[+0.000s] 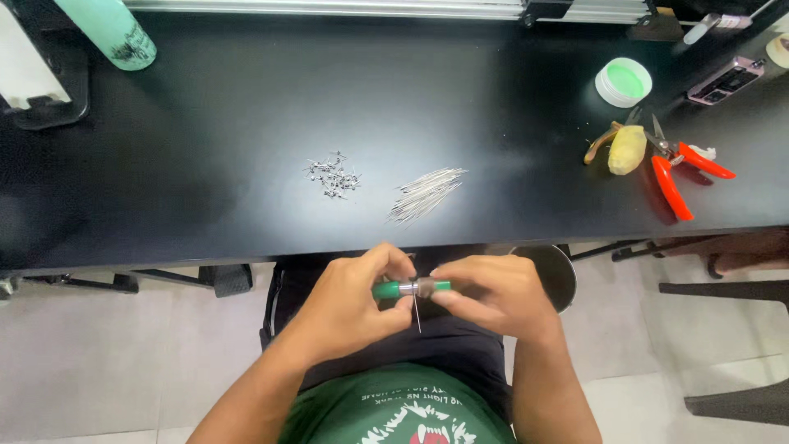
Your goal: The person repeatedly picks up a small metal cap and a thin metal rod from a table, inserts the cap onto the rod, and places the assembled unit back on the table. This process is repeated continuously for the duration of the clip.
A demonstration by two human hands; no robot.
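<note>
Both hands meet over my lap, just below the front edge of the black table [205, 181]. My left hand [353, 300] grips the green handle of a small tool [394, 289] with a silver metal collar. My right hand [493, 296] pinches the tool's other green end. A thin metal pin [417, 314] hangs down from the collar between my fingers. On the table ahead lie a bundle of thin silver pins [426, 194] and, left of it, a small heap of tiny metal parts [333, 178].
Red-handled snips [678, 168] and a yellow object [626, 149] lie at the right. A round white and green tin [623, 81] sits behind them. A teal bottle [108, 31] stands far left. A round bin [552, 275] stands under the table edge.
</note>
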